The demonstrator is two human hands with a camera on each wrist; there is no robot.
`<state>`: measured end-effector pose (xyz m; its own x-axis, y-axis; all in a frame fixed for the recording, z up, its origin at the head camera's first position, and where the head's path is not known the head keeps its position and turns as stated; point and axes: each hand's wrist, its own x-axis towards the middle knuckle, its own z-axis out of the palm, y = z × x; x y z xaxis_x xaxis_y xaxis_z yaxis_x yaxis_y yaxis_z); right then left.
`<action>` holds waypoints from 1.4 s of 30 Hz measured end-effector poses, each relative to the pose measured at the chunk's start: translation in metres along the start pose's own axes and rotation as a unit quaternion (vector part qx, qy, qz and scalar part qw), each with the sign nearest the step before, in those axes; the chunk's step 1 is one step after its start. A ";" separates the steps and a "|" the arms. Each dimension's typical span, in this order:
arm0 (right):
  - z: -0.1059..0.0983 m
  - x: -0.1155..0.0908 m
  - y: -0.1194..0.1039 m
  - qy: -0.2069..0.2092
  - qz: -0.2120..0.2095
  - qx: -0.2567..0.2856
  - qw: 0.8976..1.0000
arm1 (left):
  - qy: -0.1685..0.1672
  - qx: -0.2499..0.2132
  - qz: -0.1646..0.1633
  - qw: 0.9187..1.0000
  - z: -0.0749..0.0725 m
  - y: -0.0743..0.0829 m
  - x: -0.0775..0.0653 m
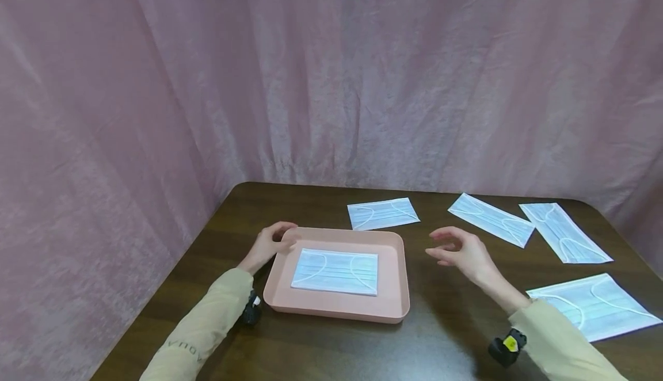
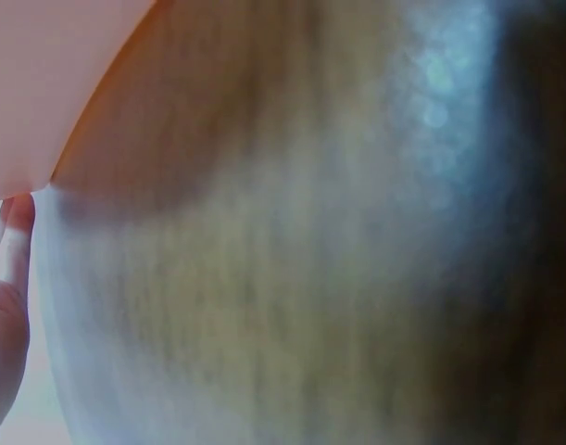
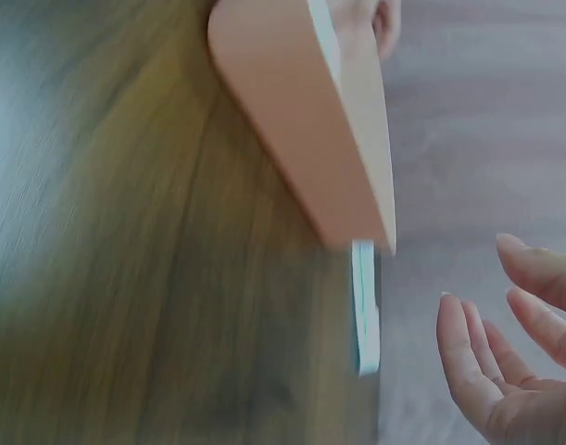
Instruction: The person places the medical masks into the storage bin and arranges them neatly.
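Observation:
A pink tray [image 1: 336, 312] lies on the table with a light blue face mask [image 1: 335, 273] flat inside it, ear loops on top. My left hand [image 1: 266, 247] grips the tray's rim at its far left corner, thumb over the inner side; the left wrist view shows only part of this hand [image 2: 6, 306] beside the tray's edge [image 2: 60, 93]. To the right of the tray, my right hand [image 1: 464, 254] hovers over the table with loosely bent fingers and nothing between them. The right wrist view also shows those fingers [image 3: 466, 348] apart from the tray [image 3: 301, 130].
Behind the tray lies another mask [image 1: 383, 214]. Two masks [image 1: 491, 220] [image 1: 566, 233] lie close together at the back right. One more mask [image 1: 595, 306] is near the right forearm, partly covered by the sleeve. A pink curtain [image 1: 331, 82] hangs behind the dark wooden table [image 1: 311, 346].

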<state>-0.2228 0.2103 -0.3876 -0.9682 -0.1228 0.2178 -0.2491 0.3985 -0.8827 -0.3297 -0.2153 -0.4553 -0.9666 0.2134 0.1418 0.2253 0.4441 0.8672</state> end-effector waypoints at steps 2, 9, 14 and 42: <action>-0.016 -0.004 0.008 0.002 0.004 -0.002 1.000 | -0.002 -0.003 0.011 1.000 -0.002 0.007 -0.005; -0.076 -0.020 0.047 0.022 -0.036 -0.110 0.993 | -0.008 -0.007 0.029 1.000 -0.004 0.029 -0.018; -0.119 -0.034 0.073 0.021 -0.042 -0.148 0.988 | -0.003 -0.010 0.028 1.000 -0.004 0.030 -0.019; -0.227 -0.078 0.164 0.010 -0.025 -0.249 0.968 | -0.008 -0.012 0.013 1.000 0.001 0.030 -0.014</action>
<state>-0.1935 0.4913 -0.4546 -0.9536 -0.1373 0.2681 -0.2704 0.7823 -0.5612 -0.3091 -0.2042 -0.4315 -0.9584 0.2389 0.1559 0.2464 0.4179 0.8744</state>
